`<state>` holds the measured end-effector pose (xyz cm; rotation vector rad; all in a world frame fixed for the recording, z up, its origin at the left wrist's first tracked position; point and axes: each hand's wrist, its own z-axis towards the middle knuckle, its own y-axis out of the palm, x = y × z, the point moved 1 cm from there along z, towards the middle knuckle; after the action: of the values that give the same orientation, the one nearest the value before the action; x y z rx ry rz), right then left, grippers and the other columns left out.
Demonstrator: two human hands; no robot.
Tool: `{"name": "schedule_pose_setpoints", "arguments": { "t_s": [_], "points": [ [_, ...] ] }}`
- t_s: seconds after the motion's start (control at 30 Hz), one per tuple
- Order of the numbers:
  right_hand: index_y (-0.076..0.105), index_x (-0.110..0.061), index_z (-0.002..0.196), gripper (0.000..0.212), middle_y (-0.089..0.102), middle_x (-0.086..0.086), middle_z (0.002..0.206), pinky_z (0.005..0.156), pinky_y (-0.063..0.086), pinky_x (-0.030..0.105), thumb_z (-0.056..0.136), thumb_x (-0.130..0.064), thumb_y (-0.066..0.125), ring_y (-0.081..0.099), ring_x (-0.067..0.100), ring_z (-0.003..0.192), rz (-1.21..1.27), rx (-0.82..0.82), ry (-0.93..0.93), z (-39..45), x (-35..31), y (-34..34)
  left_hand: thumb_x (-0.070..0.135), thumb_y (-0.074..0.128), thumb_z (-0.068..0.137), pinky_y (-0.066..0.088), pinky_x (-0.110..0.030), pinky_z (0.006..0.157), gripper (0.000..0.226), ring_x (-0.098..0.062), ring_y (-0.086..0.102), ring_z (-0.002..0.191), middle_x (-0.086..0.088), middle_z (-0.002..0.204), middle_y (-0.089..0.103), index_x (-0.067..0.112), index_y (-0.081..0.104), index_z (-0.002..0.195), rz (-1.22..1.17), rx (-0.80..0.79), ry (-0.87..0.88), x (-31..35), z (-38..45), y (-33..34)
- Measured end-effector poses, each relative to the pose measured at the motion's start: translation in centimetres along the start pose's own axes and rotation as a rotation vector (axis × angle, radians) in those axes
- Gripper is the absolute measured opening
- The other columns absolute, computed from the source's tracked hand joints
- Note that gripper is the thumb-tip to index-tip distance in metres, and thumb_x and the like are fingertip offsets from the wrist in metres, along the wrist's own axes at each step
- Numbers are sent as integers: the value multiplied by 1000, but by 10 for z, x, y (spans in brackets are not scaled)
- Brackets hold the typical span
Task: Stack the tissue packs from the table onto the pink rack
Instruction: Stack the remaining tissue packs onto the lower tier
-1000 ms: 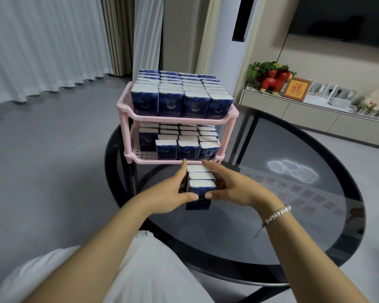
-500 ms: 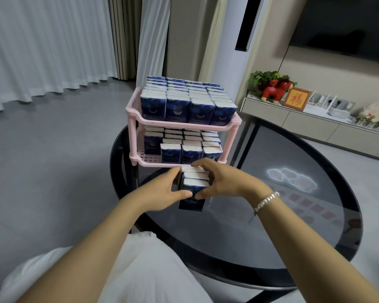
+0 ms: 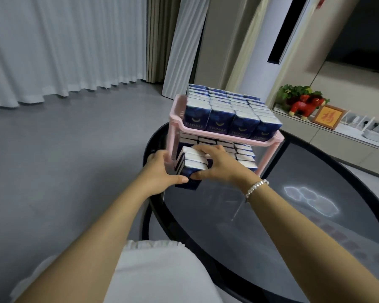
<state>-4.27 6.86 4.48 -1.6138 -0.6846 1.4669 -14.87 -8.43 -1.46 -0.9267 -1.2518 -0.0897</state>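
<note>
Item: bundle of tissue packs (image 3: 192,165), blue wrappers with white tops, several held together as one block.
Location: at the front left of the pink rack (image 3: 269,142), level with the rack's lower shelf, lifted just off the surface (image 3: 293,226); the block's far end reaches the shelf's front edge.
Left hand (image 3: 160,171): grip closed on the block's left side, thumb across the near bottom corner, fingers hidden behind the packs.
Right hand (image 3: 217,164): grip closed on the block's right side, fingers laid over the top, thumb at the near end.
Rack, upper shelf: filled with upright packs in rows.
Rack, lower shelf: packs fill the back and right; the front left corner, straight ahead of the block, appears to be the open slot.
Key relation: the block's long axis points away from the person into the shelf opening; both hands flank it evenly, neither nearer.
Judged next move: a short push forward and slightly down, under the upper shelf's rim.
Risk: loose packs may splay on release.
</note>
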Motion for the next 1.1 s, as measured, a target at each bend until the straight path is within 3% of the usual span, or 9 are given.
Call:
{"name": "schedule_pose_setpoints", "arguments": {
  "t_s": [0.1, 0.23, 0.33, 0.43, 0.6, 0.7, 0.9, 1.1],
  "points": [
    [39, -29, 138, 73, 43, -11, 120, 106, 30, 32, 75, -30, 76, 32, 17, 124, 5, 34, -7, 17, 2, 6, 32, 80, 71, 23, -35, 115, 108, -21, 22, 143, -5, 157, 13, 17, 10, 152, 78, 3, 31, -2, 12, -4],
    [42, -26, 137, 75, 45, -3, 137, 111, 29, 40, 71, -26, 78, 33, 20, 130, 25, 109, -21, 40, 8, 16, 27, 79, 72, 35, -30, 102, 88, -18, 39, 130, -2, 149, 31, 17, 29, 144, 58, -3, 67, -4, 26, -6],
    [41, -23, 140, 78, 46, -1, 141, 111, 32, 35, 71, -21, 77, 39, 17, 131, 45, 117, -49, 52, 10, 17, 27, 76, 76, 39, -27, 83, 64, -16, 50, 106, -2, 132, 49, 15, 43, 128, 48, 45, 44, -4, 31, -4],
    [39, -25, 141, 79, 46, 0, 141, 110, 34, 35, 71, -22, 77, 42, 18, 129, -1, 113, -45, 61, 12, 17, 25, 74, 79, 39, -28, 76, 53, -17, 52, 95, -4, 122, 56, 13, 44, 121, 46, 104, 44, -4, 32, 0],
    [36, -25, 143, 76, 43, 0, 142, 101, 30, 18, 77, -22, 74, 41, 18, 128, -33, 61, 3, 72, 16, 13, 20, 71, 82, 38, -29, 70, 44, -17, 50, 86, -8, 115, 57, 10, 45, 115, 68, 189, 60, -3, 34, 6],
    [34, -25, 143, 73, 42, 1, 143, 97, 29, 16, 80, -22, 71, 41, 19, 127, -64, 45, 20, 74, 18, 11, 20, 70, 83, 40, -28, 71, 41, -17, 50, 86, -9, 115, 58, 10, 46, 115, 73, 213, 54, -3, 36, 8],
    [29, -25, 146, 79, 28, 4, 152, 113, 23, 28, 80, -30, 72, 28, 24, 138, -202, 43, 13, 79, 19, 16, 22, 70, 84, 43, -28, 70, 41, -19, 56, 85, -10, 110, 58, 11, 47, 116, 29, 241, 12, -6, 40, 12],
    [15, -27, 150, 88, 13, 6, 157, 116, 17, 35, 80, -52, 64, 15, 28, 142, -531, -61, 61, 81, 18, 17, 23, 72, 81, 41, -28, 68, 37, -20, 55, 82, -11, 107, 56, 9, 51, 108, 29, 260, -28, -5, 42, 15]
  ]
}}
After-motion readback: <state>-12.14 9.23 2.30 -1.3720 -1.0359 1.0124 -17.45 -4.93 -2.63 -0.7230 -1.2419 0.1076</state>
